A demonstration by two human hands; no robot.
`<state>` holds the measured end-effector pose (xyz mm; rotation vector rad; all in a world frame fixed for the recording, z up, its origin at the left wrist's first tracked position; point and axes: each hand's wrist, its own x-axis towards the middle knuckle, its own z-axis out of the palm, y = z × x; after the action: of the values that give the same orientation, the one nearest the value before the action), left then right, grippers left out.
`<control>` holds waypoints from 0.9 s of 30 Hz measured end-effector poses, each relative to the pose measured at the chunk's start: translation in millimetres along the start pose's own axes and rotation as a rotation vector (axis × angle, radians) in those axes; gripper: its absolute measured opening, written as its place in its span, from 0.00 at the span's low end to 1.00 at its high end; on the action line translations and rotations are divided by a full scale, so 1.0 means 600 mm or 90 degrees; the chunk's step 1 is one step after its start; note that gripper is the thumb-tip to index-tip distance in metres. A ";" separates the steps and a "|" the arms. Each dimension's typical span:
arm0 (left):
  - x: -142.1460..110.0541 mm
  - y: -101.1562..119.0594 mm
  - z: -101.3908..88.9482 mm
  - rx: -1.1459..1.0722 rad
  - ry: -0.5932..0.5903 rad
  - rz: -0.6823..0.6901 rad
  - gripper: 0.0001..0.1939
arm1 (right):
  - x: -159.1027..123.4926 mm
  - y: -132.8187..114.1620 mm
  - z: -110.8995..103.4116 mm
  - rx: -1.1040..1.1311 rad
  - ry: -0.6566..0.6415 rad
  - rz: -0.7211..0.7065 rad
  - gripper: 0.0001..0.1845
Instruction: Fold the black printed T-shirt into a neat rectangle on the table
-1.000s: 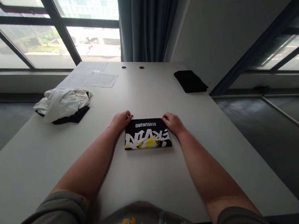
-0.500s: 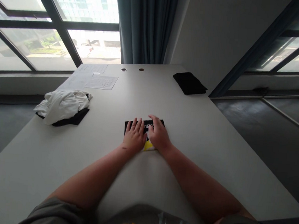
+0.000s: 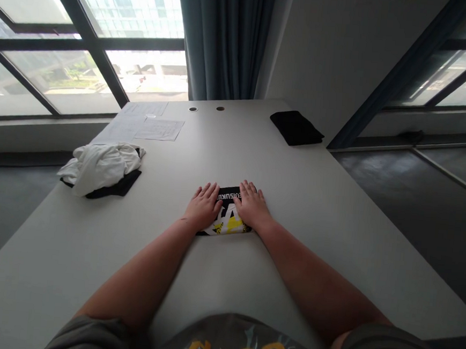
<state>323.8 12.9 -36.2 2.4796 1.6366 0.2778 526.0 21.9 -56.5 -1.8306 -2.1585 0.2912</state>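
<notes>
A small folded black cloth (image 3: 229, 213), with white lettering and a yellow and white print, lies flat on the white table in front of me; it looks like a folded T-shirt. My left hand (image 3: 204, 207) rests palm down over its left side, fingers stretched out. Over the right side lies my right hand (image 3: 253, 205), also flat with its fingers extended. Between the two hands the print shows, while both side edges are partly covered by my palms.
A crumpled white garment (image 3: 102, 165) lies on a black cloth (image 3: 125, 185) at the table's left edge. Printed papers (image 3: 159, 129) are at the far left. A folded black cloth (image 3: 296, 128) sits near the far right edge. Two round holes pierce the far tabletop.
My hands have moved apart, the left one leftward and the right one slightly rightward. More of the lettering and yellow print now shows between them.
</notes>
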 end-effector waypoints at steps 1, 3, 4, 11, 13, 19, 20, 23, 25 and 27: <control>0.000 0.001 -0.001 0.001 -0.005 -0.006 0.32 | -0.002 0.001 -0.001 -0.005 -0.003 0.006 0.34; -0.002 0.000 -0.002 0.001 -0.016 -0.023 0.33 | -0.004 0.006 -0.003 -0.012 -0.005 0.011 0.35; -0.002 -0.003 -0.003 -0.001 -0.020 -0.036 0.33 | -0.005 0.009 -0.004 -0.014 -0.005 0.010 0.35; -0.001 -0.060 -0.010 -0.058 -0.046 -0.079 0.32 | -0.006 0.046 -0.010 -0.024 -0.016 0.026 0.36; 0.000 -0.072 -0.012 -0.065 -0.048 -0.058 0.30 | -0.004 0.053 -0.010 -0.024 -0.007 0.040 0.36; 0.002 -0.078 -0.013 -0.056 -0.031 -0.074 0.26 | 0.005 0.060 -0.013 -0.076 0.006 0.089 0.35; 0.001 -0.077 -0.013 -0.048 -0.023 -0.094 0.26 | 0.005 0.061 -0.016 -0.087 0.008 0.086 0.34; -0.005 -0.073 -0.020 -0.016 0.031 -0.170 0.25 | 0.001 0.062 -0.039 -0.119 0.049 0.057 0.29; -0.014 -0.067 -0.031 0.013 0.073 -0.205 0.22 | -0.006 0.060 -0.060 -0.144 0.073 0.057 0.23; -0.028 -0.059 -0.044 0.042 0.081 -0.222 0.20 | -0.017 0.055 -0.080 -0.171 0.042 0.083 0.23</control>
<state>279.5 11.9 -20.1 2.2047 2.1212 0.3457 574.9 16.0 -23.7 -2.0972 -2.1232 -0.0352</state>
